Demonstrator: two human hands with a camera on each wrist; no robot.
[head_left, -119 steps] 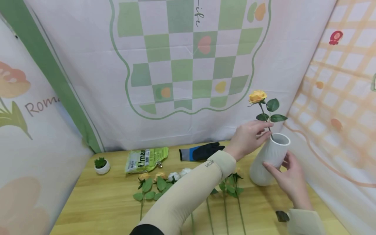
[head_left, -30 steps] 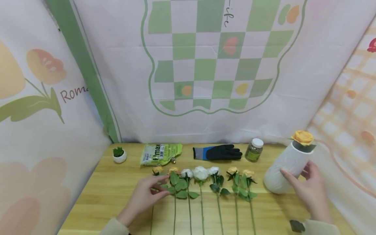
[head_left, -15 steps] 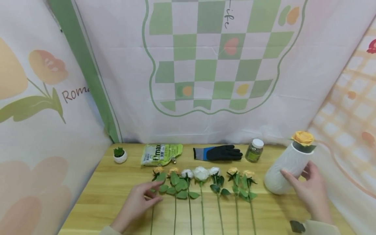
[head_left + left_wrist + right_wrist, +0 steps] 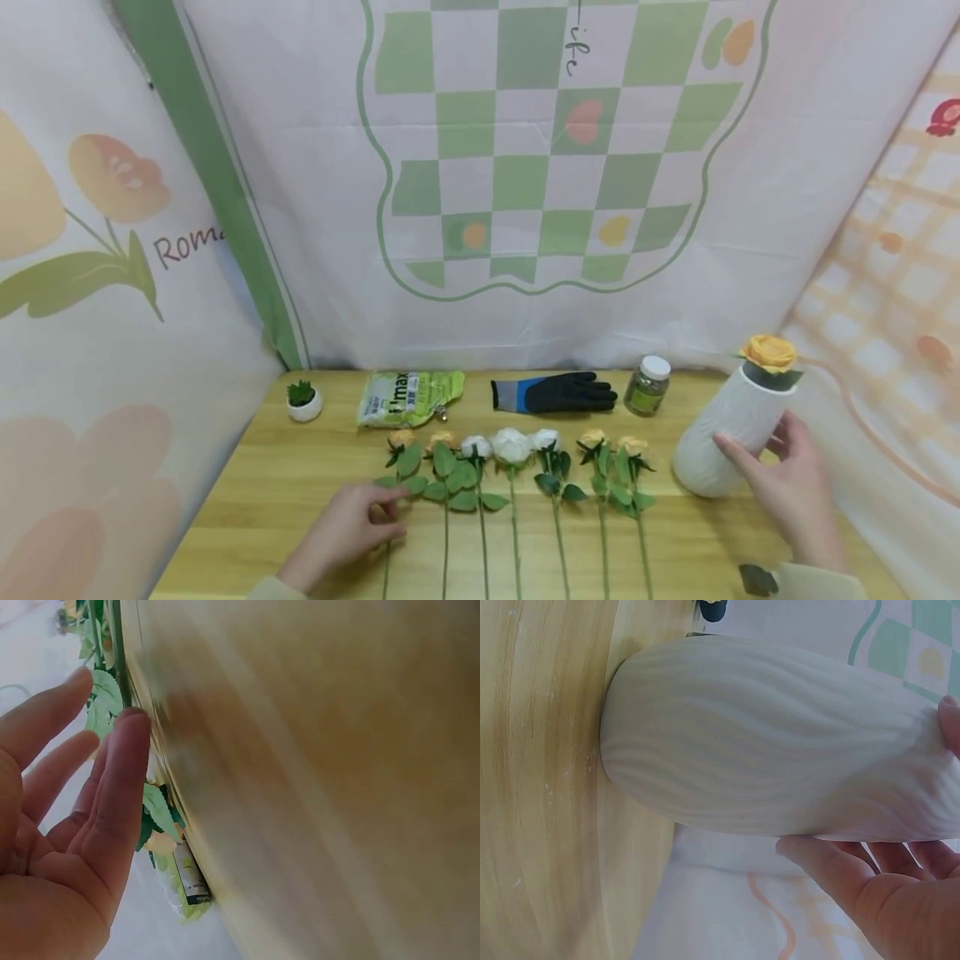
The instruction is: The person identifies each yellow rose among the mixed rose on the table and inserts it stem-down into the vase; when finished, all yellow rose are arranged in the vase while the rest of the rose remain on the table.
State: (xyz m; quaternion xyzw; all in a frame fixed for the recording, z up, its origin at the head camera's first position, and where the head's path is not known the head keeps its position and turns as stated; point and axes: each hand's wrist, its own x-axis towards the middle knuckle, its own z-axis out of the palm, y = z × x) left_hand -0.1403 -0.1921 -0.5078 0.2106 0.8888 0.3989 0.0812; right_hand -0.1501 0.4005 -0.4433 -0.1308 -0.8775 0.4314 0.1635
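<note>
On the left I'm seeing a white pot holding a succulent; the left hand, thumb and fingers parted, is resting by the leftmost yellow rose; a white-lidded jar is standing farther along; the right hand is gripping a white vase, a yellow bloom crowning its mouth; a wooden table is supporting them; printed cloth is hanging behind; wavy ridges are sweeping along the vase.

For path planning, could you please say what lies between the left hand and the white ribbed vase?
In the head view, three long-stemmed yellow flowers and three long-stemmed white flowers lie between them.
</note>
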